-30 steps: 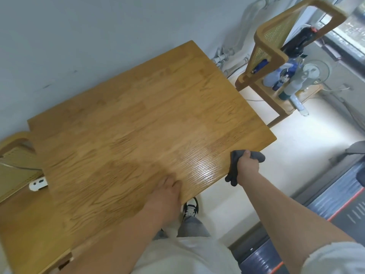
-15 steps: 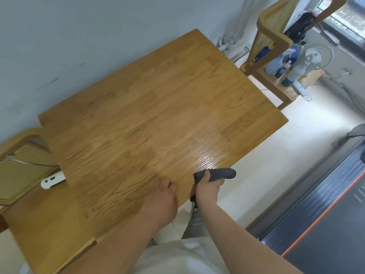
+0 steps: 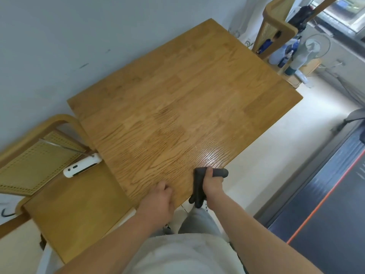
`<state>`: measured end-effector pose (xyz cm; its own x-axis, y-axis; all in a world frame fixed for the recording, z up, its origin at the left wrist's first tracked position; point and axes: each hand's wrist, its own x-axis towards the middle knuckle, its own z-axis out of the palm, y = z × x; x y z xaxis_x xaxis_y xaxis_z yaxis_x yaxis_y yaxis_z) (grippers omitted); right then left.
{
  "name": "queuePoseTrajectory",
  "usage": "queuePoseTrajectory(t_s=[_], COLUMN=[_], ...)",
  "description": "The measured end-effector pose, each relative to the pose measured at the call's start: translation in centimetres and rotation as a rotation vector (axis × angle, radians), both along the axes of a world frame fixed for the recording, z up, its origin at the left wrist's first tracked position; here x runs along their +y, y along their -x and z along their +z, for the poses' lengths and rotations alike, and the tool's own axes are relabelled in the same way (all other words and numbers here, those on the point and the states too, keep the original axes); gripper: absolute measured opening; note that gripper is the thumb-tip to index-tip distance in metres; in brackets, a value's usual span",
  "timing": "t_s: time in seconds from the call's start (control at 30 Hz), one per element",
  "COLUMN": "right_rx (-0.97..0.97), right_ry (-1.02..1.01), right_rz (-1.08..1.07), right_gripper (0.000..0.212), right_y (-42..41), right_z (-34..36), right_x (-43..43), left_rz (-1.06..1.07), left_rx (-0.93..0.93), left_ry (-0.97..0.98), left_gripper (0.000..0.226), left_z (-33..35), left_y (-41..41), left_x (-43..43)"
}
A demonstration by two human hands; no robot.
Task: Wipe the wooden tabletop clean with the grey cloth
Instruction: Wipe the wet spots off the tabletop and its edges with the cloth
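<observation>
The grey cloth (image 3: 198,184) sits at the near edge of the wooden desk (image 3: 177,107), low and right of centre in the frame; part of it lies over the edge while a dark strip hangs down below it and a rolled end pokes out to the right; the right hand (image 3: 213,183) is closed around the cloth, thumb on top, pressing it at the desk's rim; just left of it the left hand (image 3: 161,200) rests on the desk edge with fingers curled, holding nothing; a glossy patch shines on the wood just above the cloth; at lower left a wooden chair (image 3: 65,200) stands against the desk with a white device (image 3: 82,168) lying on its seat; at upper right a second chair (image 3: 278,26) carries bottles (image 3: 284,56), with a small fan (image 3: 316,46) beside it
</observation>
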<state>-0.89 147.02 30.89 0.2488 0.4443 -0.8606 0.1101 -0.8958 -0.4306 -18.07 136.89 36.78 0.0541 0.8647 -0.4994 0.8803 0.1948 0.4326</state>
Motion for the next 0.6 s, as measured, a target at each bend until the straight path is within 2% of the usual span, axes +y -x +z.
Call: queuePoseTrajectory(t_s=[0.13,0.23,0.47,0.6], right_rx=[-0.043,-0.087,-0.104,-0.148], right_ry=[-0.007,-0.045,0.007,0.018], right_rz=[-0.106,-0.088,-0.032,-0.001], right_gripper=[0.079,0.083,0.078,0.078], right_y=[-2.6,-3.0,2.8,6.9], right_z=[0.2,0.1,-0.1,-1.1], right_x=[4.8,5.2,-3.0,-8.7], left_rz=[0.025,0.045,0.113,0.180], left_rx=[-0.003,-0.015,-0.045,-0.082], left_ry=[-0.029,-0.059,-0.110,-0.058], left_gripper=[0.037,0.039,0.033,0.027], left_z=[0.0,-0.1,-0.9,-1.6], left_y=[0.3,0.6,2.2,3.8], left_x=[-0.7,-1.5,-4.5,-7.0])
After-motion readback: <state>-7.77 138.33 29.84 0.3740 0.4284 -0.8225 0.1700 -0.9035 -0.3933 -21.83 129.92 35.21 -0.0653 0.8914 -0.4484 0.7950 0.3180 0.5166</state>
